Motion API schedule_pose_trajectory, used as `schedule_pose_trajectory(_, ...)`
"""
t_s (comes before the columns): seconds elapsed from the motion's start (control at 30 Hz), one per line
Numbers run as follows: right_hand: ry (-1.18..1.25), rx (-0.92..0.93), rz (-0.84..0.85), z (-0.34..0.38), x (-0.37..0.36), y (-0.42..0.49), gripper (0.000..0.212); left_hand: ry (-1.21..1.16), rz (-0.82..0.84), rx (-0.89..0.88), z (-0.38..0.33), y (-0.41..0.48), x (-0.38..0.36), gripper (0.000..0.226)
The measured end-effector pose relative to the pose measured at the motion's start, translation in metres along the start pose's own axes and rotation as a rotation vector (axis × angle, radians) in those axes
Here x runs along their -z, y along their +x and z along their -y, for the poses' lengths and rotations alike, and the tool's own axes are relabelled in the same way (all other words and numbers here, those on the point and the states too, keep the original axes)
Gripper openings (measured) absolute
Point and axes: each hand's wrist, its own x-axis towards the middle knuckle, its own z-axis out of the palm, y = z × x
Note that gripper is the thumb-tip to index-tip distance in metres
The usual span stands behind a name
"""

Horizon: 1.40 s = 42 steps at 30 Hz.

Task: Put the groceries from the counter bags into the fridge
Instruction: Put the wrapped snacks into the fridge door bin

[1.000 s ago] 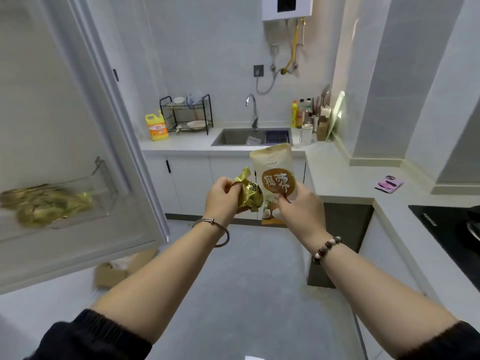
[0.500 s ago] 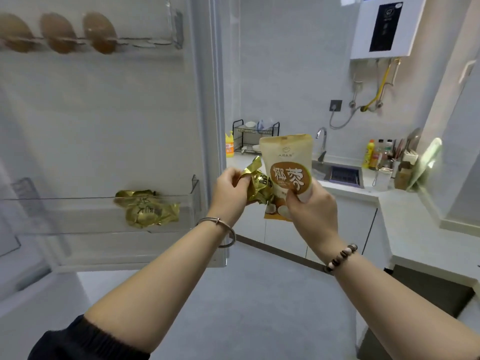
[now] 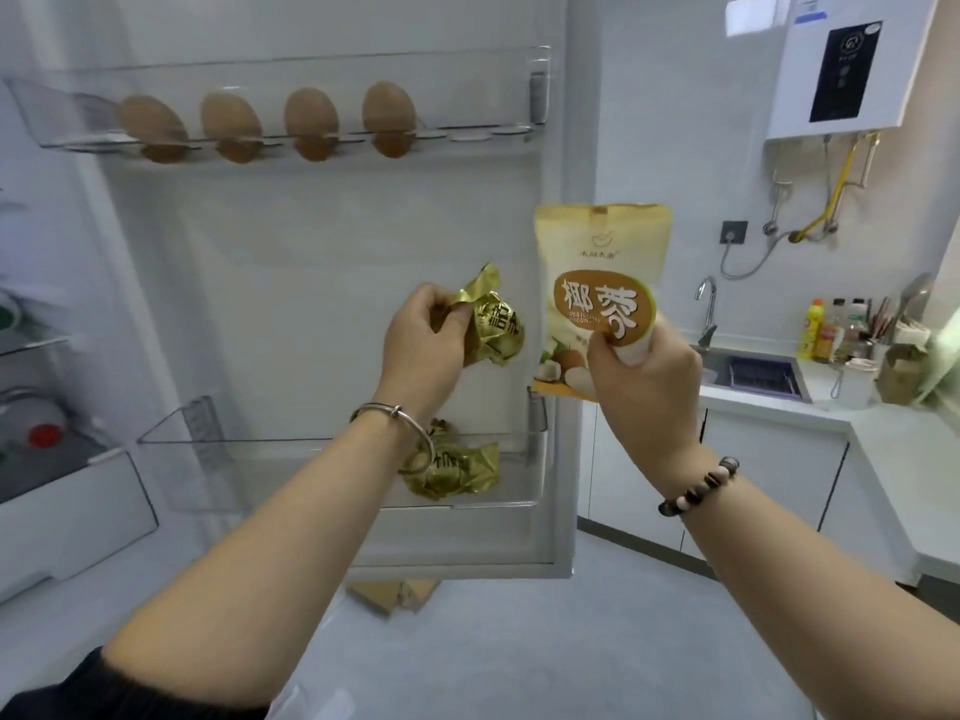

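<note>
Centre of frame: the left hand (image 3: 423, 340) pinches a crumpled gold foil packet (image 3: 491, 330) between thumb and curled fingers, holding it in front of the open fridge door (image 3: 322, 262). Just right of it, the right hand (image 3: 644, 379) grips the lower edge of an upright cream pouch (image 3: 602, 272) with a brown label, fingers closed round it. Below the left wrist, a second gold foil packet (image 3: 452, 467) lies in the lower door bin (image 3: 519, 475). Upper left: four brown eggs (image 3: 311, 122) sit in the top door rack (image 3: 291, 75). Right of frame: a sink (image 3: 748, 368) set in a white counter (image 3: 883, 433).
</note>
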Motion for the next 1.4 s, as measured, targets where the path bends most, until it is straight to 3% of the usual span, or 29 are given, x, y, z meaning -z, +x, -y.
schedule_pose_trajectory(0.17, 0.014, -0.021, -0.004, 0.030, -0.047, -0.012, 0.016, 0.046, 0.057, 0.022, 0.029, 0.021, 0.050, 0.021)
schedule_pose_trajectory(0.27, -0.016, -0.042, 0.015, 0.037, -0.066, -0.015, 0.029, 0.118, 0.078, 0.011, 0.047, 0.027, 0.064, 0.021)
schedule_pose_trajectory(0.57, -0.485, -0.178, 0.230, 0.045, -0.087, -0.012, 0.045, 0.190, 0.183, 0.133, 0.070, 0.030, 0.072, 0.016)
schedule_pose_trajectory(0.77, -0.675, -0.263, 0.449, 0.042, -0.079, -0.017, 0.033, 0.095, 0.225, 0.257, 0.075, 0.035, 0.073, 0.019)
schedule_pose_trajectory(0.9, -0.585, -0.257, 0.336, 0.038, -0.073, -0.016, 0.012, 0.062, 0.261, 0.289, 0.073, 0.033, 0.071, 0.019)
schedule_pose_trajectory(1.0, -0.409, -0.307, 0.208, 0.034, -0.068, -0.011, 0.024, 0.038, 0.290, 0.316, 0.070, 0.031, 0.070, 0.014)
schedule_pose_trajectory(1.1, -0.380, -0.293, 0.244, 0.027, -0.065, -0.011, 0.033, -0.004, 0.288, 0.343, 0.069, 0.031, 0.070, 0.015)
schedule_pose_trajectory(1.2, -0.637, -0.161, 0.345, 0.017, -0.064, -0.013, 0.048, -0.034, 0.286, 0.366, 0.070, 0.033, 0.070, 0.017)
schedule_pose_trajectory(1.27, -0.927, 0.074, 0.325, 0.015, -0.065, -0.014, 0.068, -0.053, 0.299, 0.368, 0.071, 0.034, 0.070, 0.018)
schedule_pose_trajectory(1.3, -0.954, 0.185, 0.278, 0.018, -0.066, -0.013, 0.073, -0.059, 0.306, 0.367, 0.072, 0.034, 0.070, 0.019)
schedule_pose_trajectory(1.37, -0.766, 0.348, 0.234, 0.031, -0.069, -0.010, 0.063, -0.058, 0.315, 0.363, 0.074, 0.035, 0.070, 0.019)
schedule_pose_trajectory(1.4, -0.591, 0.329, 0.305, 0.039, -0.072, -0.009, 0.054, -0.057, 0.312, 0.354, 0.075, 0.035, 0.070, 0.019)
